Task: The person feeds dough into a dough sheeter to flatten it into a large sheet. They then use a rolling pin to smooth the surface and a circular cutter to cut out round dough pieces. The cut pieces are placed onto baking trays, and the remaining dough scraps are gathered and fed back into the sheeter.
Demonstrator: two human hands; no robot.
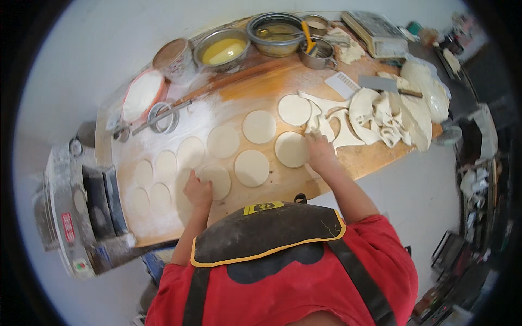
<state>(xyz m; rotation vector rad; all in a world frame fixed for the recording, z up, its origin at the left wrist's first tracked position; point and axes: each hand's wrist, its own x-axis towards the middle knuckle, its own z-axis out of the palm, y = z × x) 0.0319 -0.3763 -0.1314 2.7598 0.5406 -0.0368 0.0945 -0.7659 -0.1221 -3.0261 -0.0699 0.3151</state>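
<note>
Two rows of flat round dough discs [251,168] lie on the floured wooden worktop. My left hand [198,191] is over the front row, between two discs and at the left edge of one dough disc [217,183]; whether it grips anything is unclear. My right hand [321,151] is at the right edge of another disc [290,149], its fingertips against the cut dough sheet scraps [346,130]. The fingertips' grip is hidden. The scraps, with round cut-outs, run in loose folds to the right. A metal ring [164,118] stands at the back left.
A rolling pin [232,80] lies behind the discs. Along the wall are a flour tub [143,95], a bowl of yellow liquid [223,48], an oil pot [275,34] and a scale [377,32]. A cleaver [377,83] rests by the dough; a machine [100,203] adjoins the left end.
</note>
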